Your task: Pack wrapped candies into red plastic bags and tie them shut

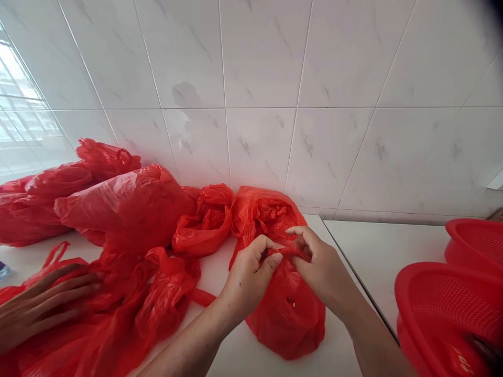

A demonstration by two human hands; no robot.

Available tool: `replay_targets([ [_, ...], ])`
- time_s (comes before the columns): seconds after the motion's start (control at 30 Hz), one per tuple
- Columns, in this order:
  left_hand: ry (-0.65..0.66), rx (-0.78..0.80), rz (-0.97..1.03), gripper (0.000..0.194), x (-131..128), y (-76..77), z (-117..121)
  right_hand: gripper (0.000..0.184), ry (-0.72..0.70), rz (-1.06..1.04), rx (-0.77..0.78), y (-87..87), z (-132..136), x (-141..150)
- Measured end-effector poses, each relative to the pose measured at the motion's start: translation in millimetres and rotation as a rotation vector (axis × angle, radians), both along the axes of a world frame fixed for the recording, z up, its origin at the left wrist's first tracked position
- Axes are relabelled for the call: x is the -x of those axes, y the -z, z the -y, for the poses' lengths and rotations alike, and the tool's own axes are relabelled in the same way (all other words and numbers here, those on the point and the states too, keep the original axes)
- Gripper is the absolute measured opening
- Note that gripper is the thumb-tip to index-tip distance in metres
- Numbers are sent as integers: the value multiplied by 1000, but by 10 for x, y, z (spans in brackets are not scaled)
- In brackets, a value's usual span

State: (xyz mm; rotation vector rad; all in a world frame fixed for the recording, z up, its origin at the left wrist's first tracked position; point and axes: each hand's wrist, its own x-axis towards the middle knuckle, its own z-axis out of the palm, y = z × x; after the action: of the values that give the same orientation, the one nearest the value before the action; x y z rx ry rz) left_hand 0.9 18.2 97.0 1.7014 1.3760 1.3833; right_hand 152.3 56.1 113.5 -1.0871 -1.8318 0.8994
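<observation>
A red plastic bag (288, 319) sits on the white table in front of me, its lower part rounded and full. A small yellow spot shows on its front; the contents are hidden. My left hand (251, 275) pinches the gathered plastic at the top between thumb and fingers. Close beside it, my right hand (320, 264) has its fingers curled around the same gathered plastic from the right. Behind both hands, another loose, crumpled red bag (271, 207) leans toward the tiled wall.
Red bags, full (129, 204) and crumpled (210, 220), line the wall to the left. Another person's hand (47, 301) lies on loose red bags at lower left. Two red perforated baskets (416, 293) stand at right, past a seam (356, 272) in the table.
</observation>
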Motion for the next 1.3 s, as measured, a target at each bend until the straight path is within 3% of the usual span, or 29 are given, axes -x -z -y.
replay_targets([
  [0.07,17,0,-43,8,-26,17,8,29,139,33,-153,99,-53,43],
  [0.13,24,-16,-74,4,-49,35,8,25,158,52,-175,157,-90,60],
  [0.33,-84,-21,-172,5,-18,32,-22,30,-205,-139,200,-9,-44,-32],
  [0.43,-94,-124,-223,6,24,-15,-10,25,-267,-379,389,-25,-80,-71],
  [0.5,-93,-224,-301,7,46,-60,36,25,-234,-523,454,54,-169,-79],
  [0.57,-47,-278,-429,10,64,-98,121,27,-144,-559,389,186,-294,-84],
  [0.7,173,-307,-778,19,100,-71,340,22,153,-311,61,500,-539,-103],
  [0.8,312,-383,-898,24,132,36,457,15,280,-138,-5,696,-642,-111],
  [0.93,392,-377,-761,27,157,26,541,14,230,-110,15,847,-699,-115],
  [1.0,479,-249,-594,21,141,-88,578,20,189,-130,27,896,-706,-150],
  [1.07,480,-123,-442,8,92,-197,604,27,193,-141,48,952,-705,-220],
  [1.17,295,-88,-396,50,-26,-155,560,33,284,-42,40,1082,-746,-352],
  [1.23,227,-109,-524,74,-89,35,478,33,297,0,63,1192,-817,-417],
  [1.3,238,-125,-721,84,-116,273,399,31,316,43,109,1297,-897,-449],
])
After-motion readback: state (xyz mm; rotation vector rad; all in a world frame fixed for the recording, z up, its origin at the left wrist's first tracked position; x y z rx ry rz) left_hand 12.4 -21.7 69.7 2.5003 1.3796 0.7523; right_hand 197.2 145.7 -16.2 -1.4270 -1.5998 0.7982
